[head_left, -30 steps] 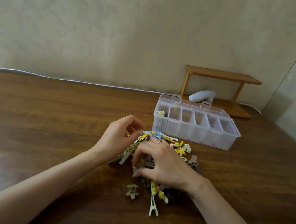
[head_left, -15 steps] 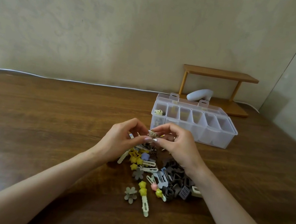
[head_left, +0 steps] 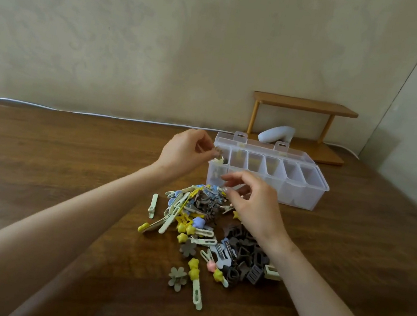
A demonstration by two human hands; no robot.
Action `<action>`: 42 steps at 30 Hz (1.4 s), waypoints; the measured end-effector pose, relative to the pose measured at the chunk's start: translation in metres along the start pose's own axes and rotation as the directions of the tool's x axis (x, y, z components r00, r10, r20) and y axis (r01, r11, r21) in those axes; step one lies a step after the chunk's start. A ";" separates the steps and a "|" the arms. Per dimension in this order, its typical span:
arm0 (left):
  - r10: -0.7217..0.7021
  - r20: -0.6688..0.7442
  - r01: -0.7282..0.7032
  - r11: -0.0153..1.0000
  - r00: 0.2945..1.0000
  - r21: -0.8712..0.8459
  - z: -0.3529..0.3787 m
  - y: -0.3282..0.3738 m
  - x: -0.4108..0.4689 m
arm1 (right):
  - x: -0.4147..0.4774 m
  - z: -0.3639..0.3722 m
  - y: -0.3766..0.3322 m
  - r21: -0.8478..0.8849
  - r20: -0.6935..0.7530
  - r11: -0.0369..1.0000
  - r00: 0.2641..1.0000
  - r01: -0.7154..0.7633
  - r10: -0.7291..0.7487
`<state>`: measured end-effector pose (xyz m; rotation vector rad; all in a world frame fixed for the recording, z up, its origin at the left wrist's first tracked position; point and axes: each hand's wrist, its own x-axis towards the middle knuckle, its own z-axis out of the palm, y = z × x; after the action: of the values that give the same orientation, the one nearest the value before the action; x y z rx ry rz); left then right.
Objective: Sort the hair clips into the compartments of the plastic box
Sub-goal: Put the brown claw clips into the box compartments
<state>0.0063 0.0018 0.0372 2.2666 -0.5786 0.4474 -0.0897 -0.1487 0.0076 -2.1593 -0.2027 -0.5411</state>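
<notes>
Clip work first: I see the left hand (head_left: 184, 151) pinching a small brown clip (head_left: 218, 151) between thumb and fingertips, the other fingers curled in. The clip sticks out of the pinch toward the plastic box (head_left: 305, 197) and hangs just over the box's leftmost compartment, above a cream clip (head_left: 218, 161) that already lies in there. I cannot tell whether the two clips touch.

The right hand (head_left: 251, 205) hovers just in front of the box, near its left end. Its fingers are loosely curled, with thumb and forefinger slightly apart, and I see nothing between them. Under it, on the table (head_left: 64, 162) in front of the box, lies the pile of clips (head_left: 207, 228): yellow, blue and pale green ones on the side nearer the box's left end, dark brown ones under the right wrist.

Half a second ago both hands met in front of the box, pinching the small clip together. Now only the left hand has it, and that hand has moved up to the box's left end, while the right hand has stayed low in front of the box.
</notes>
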 end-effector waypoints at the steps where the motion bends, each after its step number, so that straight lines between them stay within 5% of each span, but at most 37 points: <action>1: -0.011 0.001 0.011 0.999 1.000 0.041 0.005 -0.002 0.011 | 0.000 0.000 -0.001 -0.004 -0.002 1.000 1.000 0.007 -0.007; 6: -0.060 0.096 0.042 0.983 0.994 0.178 0.020 -0.013 0.038 | 0.001 -0.001 0.000 -0.032 -0.011 0.999 0.999 0.039 -0.040; 18: 0.166 0.128 -0.200 0.923 0.978 0.330 0.024 -0.017 0.026 | 0.001 -0.001 0.001 -0.052 -0.017 0.997 0.998 0.065 -0.066; 22: 0.135 0.275 -0.245 0.876 0.952 0.415 0.022 -0.013 0.026 | 0.001 -0.001 0.002 -0.055 -0.018 0.997 0.998 0.063 -0.064; 27: 0.200 0.135 -0.237 0.896 0.971 0.375 0.022 -0.014 0.022 | 0.002 -0.002 0.002 -0.052 -0.015 0.997 0.998 0.052 -0.053; 32: 0.178 0.167 -0.228 0.906 0.970 0.356 0.018 -0.015 0.018 | 0.002 -0.001 0.002 -0.066 0.007 0.997 0.999 0.043 -0.043; 37: 0.235 -0.006 -0.228 0.947 0.972 0.225 0.008 -0.015 0.000 | -0.001 -0.004 -0.006 -0.002 0.207 1.000 0.978 0.031 -0.029; 42: 0.245 0.009 -0.245 0.966 0.970 0.084 -0.003 -0.012 -0.032 | -0.006 -0.003 -0.017 -0.007 0.554 0.991 0.826 0.130 -0.104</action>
<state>-0.0147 0.0200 0.0171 2.2830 -0.8592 0.6054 -0.1018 -0.1409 0.0189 -2.3109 -0.6506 0.0365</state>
